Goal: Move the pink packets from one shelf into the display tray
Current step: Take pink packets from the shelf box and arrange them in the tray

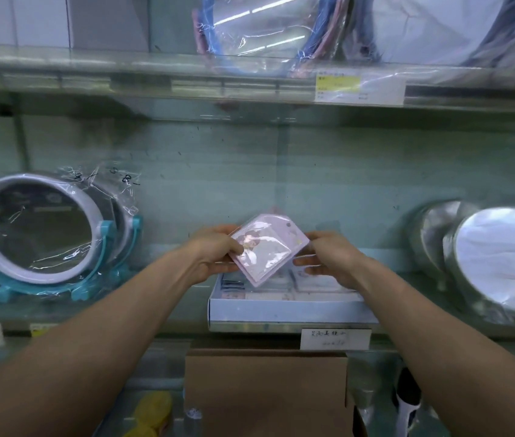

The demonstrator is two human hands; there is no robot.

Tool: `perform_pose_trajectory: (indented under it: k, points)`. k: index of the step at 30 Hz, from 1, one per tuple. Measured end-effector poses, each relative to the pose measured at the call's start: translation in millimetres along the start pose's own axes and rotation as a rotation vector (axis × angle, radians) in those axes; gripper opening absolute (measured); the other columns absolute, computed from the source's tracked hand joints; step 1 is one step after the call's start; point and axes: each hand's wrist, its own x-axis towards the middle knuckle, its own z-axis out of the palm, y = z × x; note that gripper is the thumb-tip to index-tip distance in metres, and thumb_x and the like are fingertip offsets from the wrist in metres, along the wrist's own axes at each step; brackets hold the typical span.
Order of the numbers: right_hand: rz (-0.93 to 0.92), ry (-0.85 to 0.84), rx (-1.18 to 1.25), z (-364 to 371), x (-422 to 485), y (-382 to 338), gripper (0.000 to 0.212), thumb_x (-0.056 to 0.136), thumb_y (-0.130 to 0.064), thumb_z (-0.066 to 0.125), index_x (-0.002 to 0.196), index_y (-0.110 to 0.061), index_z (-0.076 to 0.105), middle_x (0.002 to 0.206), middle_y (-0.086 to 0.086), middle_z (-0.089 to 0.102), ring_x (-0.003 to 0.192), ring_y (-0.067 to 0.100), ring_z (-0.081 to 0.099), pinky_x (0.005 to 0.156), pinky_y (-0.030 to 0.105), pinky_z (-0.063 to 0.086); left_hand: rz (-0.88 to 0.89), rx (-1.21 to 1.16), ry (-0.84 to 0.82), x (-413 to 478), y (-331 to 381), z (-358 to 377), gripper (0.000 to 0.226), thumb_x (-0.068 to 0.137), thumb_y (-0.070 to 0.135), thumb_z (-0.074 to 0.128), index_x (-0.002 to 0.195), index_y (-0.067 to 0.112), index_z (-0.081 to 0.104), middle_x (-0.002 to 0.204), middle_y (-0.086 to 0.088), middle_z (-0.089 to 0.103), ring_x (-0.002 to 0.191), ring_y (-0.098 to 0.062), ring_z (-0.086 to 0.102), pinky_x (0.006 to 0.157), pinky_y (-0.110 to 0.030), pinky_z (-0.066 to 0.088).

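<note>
A pink packet (269, 247) in clear wrap, with a small picture on its face, is held tilted just above the white display tray (291, 310) on the middle shelf. My left hand (218, 250) grips its left edge, thumb on top. My right hand (328, 257) holds its right edge, fingers curled under it. Inside the tray lie more flat packets (313, 283), partly hidden by the held packet and my hands.
A wrapped round mirror on a teal stand (38, 231) stands to the left, and silver round mirrors (495, 260) to the right. A brown cardboard box (265, 392) sits on the shelf below. The upper shelf carries wrapped mirrors (265, 29). A price label (335, 339) hangs under the tray.
</note>
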Motion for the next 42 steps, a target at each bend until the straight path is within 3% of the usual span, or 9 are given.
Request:
perform_pose_trajectory:
  k: [9,15,19,21,23,32,35,38,42]
  points:
    - [-0.068,0.055,-0.1,-23,-15,-4,0.024,0.09,-0.005,0.055,0.111,0.004,0.064,0.092,0.009,0.065,0.072,0.013,0.061,0.063,0.022,0.05,0.006,-0.094,0.053,-1,4,19,0.041,0.087,-0.016,0.05,0.123,0.004,0.052,0.099,-0.015,0.061,0.073,-0.022,0.061,0.069,-0.037,0.051]
    - [-0.345,0.032,-0.71,-30,-22,-8,0.067,0.083,-0.003,0.058,0.144,-0.019,0.038,0.15,-0.002,0.034,0.136,0.013,0.035,0.1,0.013,0.027,0.0,-0.216,0.07,-2,13,42,0.019,0.088,-0.017,0.048,0.098,-0.001,0.052,0.099,-0.021,0.058,0.084,-0.03,0.06,0.083,-0.044,0.05]
    - [-0.512,-0.037,-0.741,-27,-26,-5,0.041,0.082,-0.004,0.059,0.116,-0.025,0.066,0.116,-0.001,0.062,0.105,0.015,0.057,0.094,0.028,0.045,-0.068,-0.293,-0.028,-6,16,59,0.017,0.094,-0.009,0.043,0.08,-0.004,0.05,0.08,-0.02,0.057,0.069,-0.025,0.057,0.084,-0.042,0.052]
    - [-0.528,0.034,-0.708,-36,-21,-3,0.033,0.084,-0.001,0.053,0.068,-0.028,0.064,0.071,0.0,0.057,0.07,0.017,0.051,0.066,0.029,0.042,-0.083,-0.19,-0.036,-6,16,62,0.015,0.097,0.002,0.046,0.084,-0.003,0.052,0.076,-0.018,0.056,0.065,-0.024,0.057,0.063,-0.037,0.058]
    - [-0.492,0.129,-0.859,-45,-17,1,0.036,0.085,-0.001,0.049,0.055,-0.021,0.049,0.057,-0.002,0.043,0.064,0.02,0.042,0.059,0.029,0.033,-0.048,0.015,-0.004,-4,12,60,0.013,0.097,0.01,0.049,0.087,0.002,0.054,0.077,-0.015,0.057,0.064,-0.022,0.056,0.06,-0.035,0.056]
    - [-0.365,0.132,-1.499,-14,3,23,0.028,0.088,0.0,0.048,0.104,-0.017,0.063,0.114,0.007,0.065,0.109,0.027,0.06,0.075,0.027,0.04,0.182,0.77,0.05,12,-8,55,0.022,0.094,0.012,0.052,0.103,0.008,0.071,0.107,-0.007,0.065,0.092,-0.017,0.053,0.08,-0.021,0.039]
    - [-0.22,-0.01,-1.458,-13,11,27,0.024,0.09,-0.013,0.049,0.11,-0.013,0.062,0.122,0.006,0.061,0.109,0.027,0.058,0.082,0.028,0.042,0.175,0.852,0.039,13,-11,52,0.028,0.094,0.01,0.052,0.114,0.006,0.069,0.123,-0.006,0.065,0.112,-0.019,0.059,0.091,-0.021,0.042]
    - [-0.115,-0.126,-1.373,-16,14,30,0.02,0.088,-0.029,0.048,0.082,-0.012,0.058,0.111,0.007,0.062,0.092,0.025,0.055,0.075,0.026,0.04,0.179,0.953,0.027,15,-14,48,0.032,0.093,0.007,0.049,0.117,0.015,0.068,0.129,-0.001,0.061,0.121,-0.018,0.054,0.101,-0.02,0.038]
    - [-0.144,-0.085,-1.386,-18,11,31,0.035,0.091,-0.033,0.048,0.115,-0.016,0.066,0.123,0.002,0.062,0.112,0.024,0.057,0.092,0.029,0.044,0.191,1.121,-0.041,20,-21,48,0.038,0.093,0.011,0.044,0.12,0.024,0.066,0.134,0.003,0.058,0.123,-0.017,0.052,0.107,-0.026,0.038]
